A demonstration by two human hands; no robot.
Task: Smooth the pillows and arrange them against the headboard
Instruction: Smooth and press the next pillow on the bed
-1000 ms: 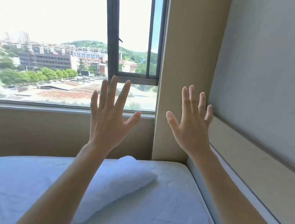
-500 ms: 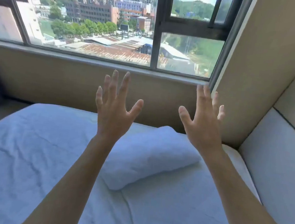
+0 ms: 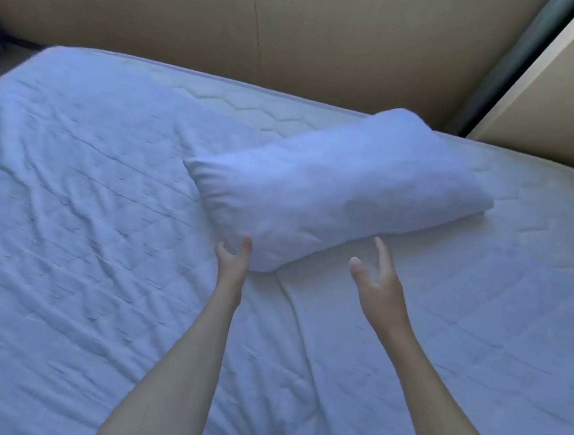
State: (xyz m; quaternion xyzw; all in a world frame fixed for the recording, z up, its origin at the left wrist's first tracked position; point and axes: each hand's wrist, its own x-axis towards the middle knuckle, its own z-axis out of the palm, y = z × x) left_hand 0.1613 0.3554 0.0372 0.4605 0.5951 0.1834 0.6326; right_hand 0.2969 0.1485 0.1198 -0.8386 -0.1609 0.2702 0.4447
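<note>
One white pillow (image 3: 336,190) lies at an angle on the white mattress (image 3: 88,236), its far end near the beige wall. My left hand (image 3: 232,264) touches the pillow's near corner, thumb against the fabric and fingers partly under it; a firm grip cannot be made out. My right hand (image 3: 378,283) hovers open, fingers spread, just short of the pillow's near long edge and not touching it. The headboard is out of view.
A beige wall panel (image 3: 225,23) runs along the bed's far side. A dark window frame strip (image 3: 510,66) and a cream wall (image 3: 562,101) stand at the upper right. The quilted cover is wrinkled on the left.
The view has tilted down from the window onto the bed. Both hands have dropped from a raised, spread pose to the pillow's near edge, and the left now touches its corner.
</note>
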